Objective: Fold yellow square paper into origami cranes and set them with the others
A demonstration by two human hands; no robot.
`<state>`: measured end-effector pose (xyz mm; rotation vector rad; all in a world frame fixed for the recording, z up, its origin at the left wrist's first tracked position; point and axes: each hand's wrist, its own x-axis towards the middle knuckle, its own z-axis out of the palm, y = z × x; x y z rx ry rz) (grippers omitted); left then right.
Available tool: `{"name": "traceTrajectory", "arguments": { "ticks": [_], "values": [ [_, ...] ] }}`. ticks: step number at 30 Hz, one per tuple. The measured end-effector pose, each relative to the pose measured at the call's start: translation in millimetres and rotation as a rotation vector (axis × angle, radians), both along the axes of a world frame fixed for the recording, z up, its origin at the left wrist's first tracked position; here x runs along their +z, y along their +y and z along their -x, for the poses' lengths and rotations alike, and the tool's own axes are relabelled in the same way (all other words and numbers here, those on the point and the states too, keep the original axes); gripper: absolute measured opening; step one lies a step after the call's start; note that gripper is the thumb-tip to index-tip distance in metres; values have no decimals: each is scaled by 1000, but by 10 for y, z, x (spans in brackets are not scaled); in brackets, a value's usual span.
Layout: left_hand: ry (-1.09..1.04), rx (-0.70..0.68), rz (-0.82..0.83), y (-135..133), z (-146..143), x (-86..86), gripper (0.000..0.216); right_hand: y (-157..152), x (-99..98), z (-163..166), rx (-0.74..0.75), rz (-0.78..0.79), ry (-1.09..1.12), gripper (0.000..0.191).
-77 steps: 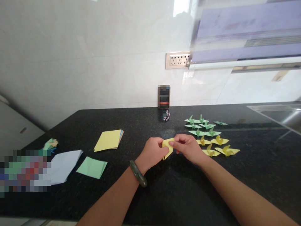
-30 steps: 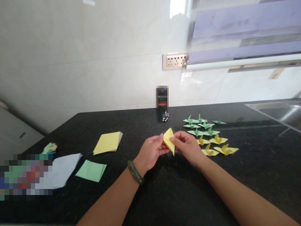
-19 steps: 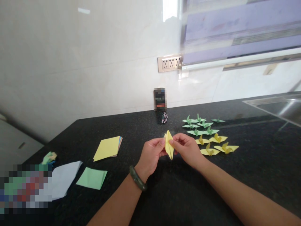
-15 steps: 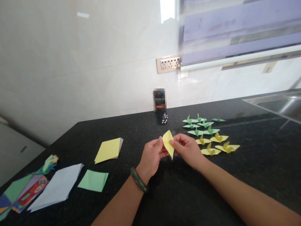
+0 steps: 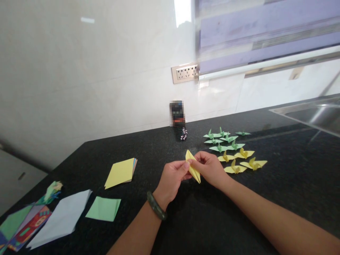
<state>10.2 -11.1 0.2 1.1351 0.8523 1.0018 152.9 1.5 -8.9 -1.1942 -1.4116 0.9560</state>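
1. at far left on the dark counter (image 5: 212, 226), a colourful printed packet (image 5: 32, 225) lies near the front edge, with a small crumpled bit of green and tan paper (image 5: 52, 191) behind it.
2. beside these, white sheets (image 5: 62, 219) lie flat, and just right of them a folded green paper (image 5: 103, 209).
3. further back, a squared stack of paper (image 5: 120, 173) shows yellow on top and other colours at its right edge.
4. the left hand (image 5: 172, 177), a dark green bangle (image 5: 156, 206) at its wrist, pinches a folded yellow paper (image 5: 195, 173) between thumb and fingers.
5. behind the hands, a blurred-out upright object (image 5: 177, 113) stands by the wall, a beaded strap (image 5: 183, 134) at its foot.
6. the yellow paper is above the counter, between both hands, tilted, its pointed ends showing.
7. the right hand (image 5: 211, 169) grips it too, thumb on the near face.
8. right of that hand, seven green cranes (image 5: 228, 139) sit behind four yellow cranes (image 5: 244, 153).
9. at far right is a metal sink (image 5: 313, 117).
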Motion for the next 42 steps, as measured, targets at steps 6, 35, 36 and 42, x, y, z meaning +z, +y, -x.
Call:
{"name": "traceTrajectory", "arguments": {
  "ticks": [6,35,36,42],
  "values": [
    [-88,89,92,7,-25,6,41,-14,32,0,3,-26,14,30],
    [348,341,-238,-23,-25,32,32,-95,47,47,29,-114,-10,25],
    [365,330,-254,-21,-19,28,33,-85,38,42,38,-103,6,22],
    [411,176,-264,-17,2,38,36,-29,48,-5,142,-25,133,23]
  ]
}}
